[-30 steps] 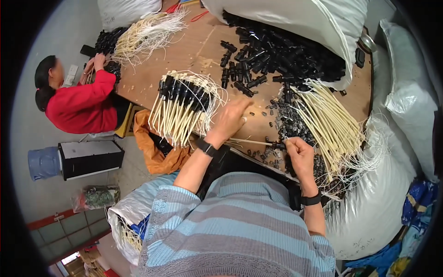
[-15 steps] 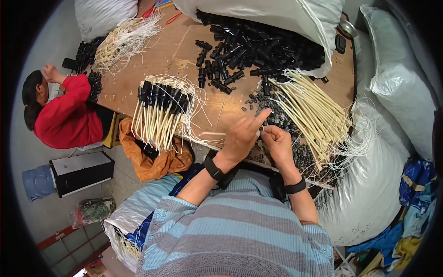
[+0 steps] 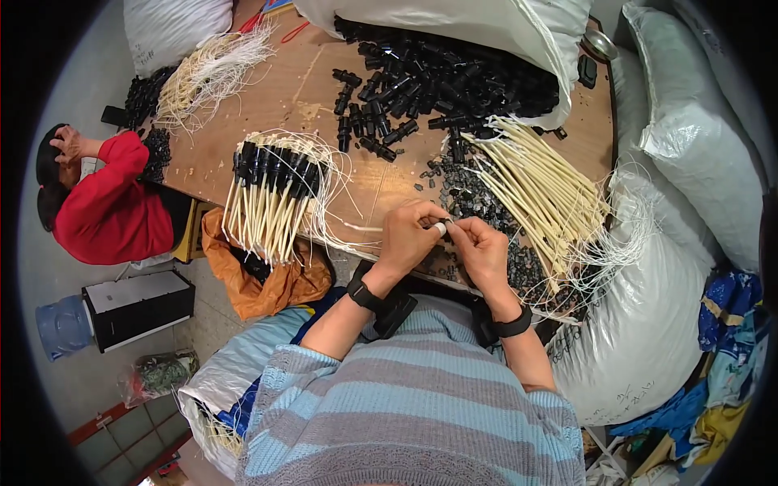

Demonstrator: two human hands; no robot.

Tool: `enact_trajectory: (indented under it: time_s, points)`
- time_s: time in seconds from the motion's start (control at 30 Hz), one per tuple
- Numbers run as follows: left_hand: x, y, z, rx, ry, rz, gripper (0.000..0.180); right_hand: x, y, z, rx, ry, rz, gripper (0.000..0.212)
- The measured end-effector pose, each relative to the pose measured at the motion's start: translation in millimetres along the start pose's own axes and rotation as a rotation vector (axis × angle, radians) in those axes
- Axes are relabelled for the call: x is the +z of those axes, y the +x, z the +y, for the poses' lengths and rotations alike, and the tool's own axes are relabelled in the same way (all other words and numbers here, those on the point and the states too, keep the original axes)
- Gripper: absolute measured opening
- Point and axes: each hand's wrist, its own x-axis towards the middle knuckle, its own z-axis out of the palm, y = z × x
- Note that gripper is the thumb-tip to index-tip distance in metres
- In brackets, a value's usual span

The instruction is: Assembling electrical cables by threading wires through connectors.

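Observation:
In front of me, over the table's near edge, my two hands meet. My left hand (image 3: 408,235) is closed on a pale cream tube (image 3: 370,229), whose one end sticks out to the left. Something white shows at its fingertips; I cannot tell whether it is a finger covering. My right hand (image 3: 482,249) pinches at the same spot, its fingertips touching the left ones, on something too small to make out. Right of the hands lies a fanned bundle of cream tubes (image 3: 541,190) with white strings. To the left, tubes with black connectors (image 3: 279,166) on their ends lie in a row.
Small black pieces (image 3: 474,193) are scattered beside my right hand. Black connectors (image 3: 389,109) spill from a white sack (image 3: 527,32) at the back. Full white sacks (image 3: 640,332) stand along the right. A person in red (image 3: 109,202) sits at the far left.
My left index finger, raised and pointing half a second ago, has bent down to the right fingertips. The view has shifted slightly. The other person's hand has moved to the head.

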Motion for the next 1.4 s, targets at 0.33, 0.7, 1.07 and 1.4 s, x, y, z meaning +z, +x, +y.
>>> enact_trajectory:
  time_s: [0.33, 0.7, 1.07, 1.4]
  points:
    - [-20, 3, 3, 0.371, 0.21, -0.324, 0.043, -28, 0, -10, 0.19, 0.773, -0.153, 0.01]
    - [-20, -4, 23, 0.526, 0.723, -0.187, 0.031, -26, 5, -7, 0.113, -0.019, -0.163, 0.023]
    - [-117, 15, -46, 0.191, 0.969, 0.501, 0.017, -11, 4, -17, -0.469, -0.397, 0.324, 0.008]
    - [-107, 17, -33, 0.159, 1.035, 0.532, 0.029, 19, -15, -13, -0.701, -0.375, -0.649, 0.023]
